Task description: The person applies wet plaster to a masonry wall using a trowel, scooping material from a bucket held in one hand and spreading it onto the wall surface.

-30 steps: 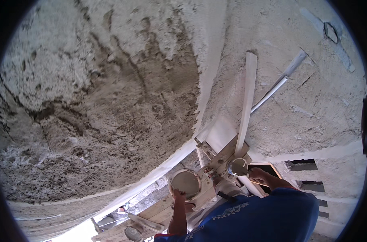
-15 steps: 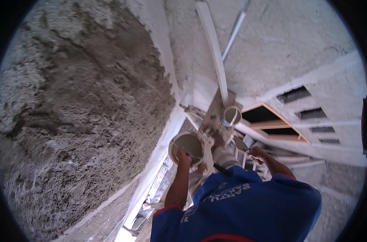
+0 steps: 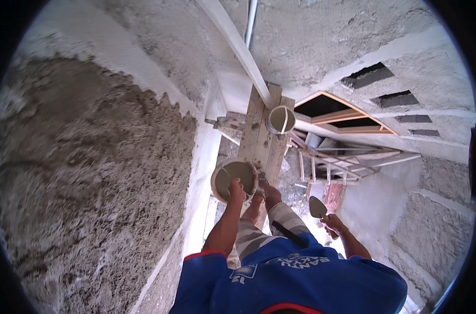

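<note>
Left hand (image 3: 238,190) gripping the big bucket (image 3: 214,182) at the left edge of the planks (image 3: 258,141), right hand (image 3: 332,225) closed round the trowel (image 3: 317,207) out to the right, and one lopsided pull or misstep here could slop that grey mix (image 3: 241,171) over!

Bucket (image 3: 214,183) between wall (image 3: 102,183) at left and trowel (image 3: 317,207) at right
</note>
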`<control>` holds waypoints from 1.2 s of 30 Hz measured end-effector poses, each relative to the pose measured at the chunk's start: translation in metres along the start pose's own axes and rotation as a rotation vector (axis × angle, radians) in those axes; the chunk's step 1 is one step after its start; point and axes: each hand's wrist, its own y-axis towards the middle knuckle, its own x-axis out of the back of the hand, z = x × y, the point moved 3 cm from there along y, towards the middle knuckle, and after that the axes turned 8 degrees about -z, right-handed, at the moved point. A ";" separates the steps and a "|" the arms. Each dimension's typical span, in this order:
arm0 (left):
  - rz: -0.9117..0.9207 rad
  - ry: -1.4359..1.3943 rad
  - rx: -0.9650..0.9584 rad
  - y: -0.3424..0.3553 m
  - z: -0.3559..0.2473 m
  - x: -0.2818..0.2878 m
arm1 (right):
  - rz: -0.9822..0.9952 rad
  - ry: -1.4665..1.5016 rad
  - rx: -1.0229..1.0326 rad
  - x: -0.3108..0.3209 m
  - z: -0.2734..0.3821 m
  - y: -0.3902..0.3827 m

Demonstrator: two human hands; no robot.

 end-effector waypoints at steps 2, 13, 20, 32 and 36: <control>0.003 0.088 0.021 0.025 0.010 -0.020 | 0.041 0.128 0.004 -0.006 -0.003 -0.003; 0.289 0.064 -0.027 0.152 0.083 -0.127 | -0.023 0.010 0.230 -0.049 0.072 0.078; 0.431 0.136 0.001 0.183 0.108 -0.170 | -0.201 -0.246 0.400 -0.100 0.135 0.195; -0.397 1.265 -0.749 0.305 0.023 0.066 | -0.213 -0.421 0.527 -0.143 0.193 0.324; -0.083 1.240 -0.707 0.289 0.020 0.199 | -0.254 -0.458 0.441 -0.156 0.181 0.338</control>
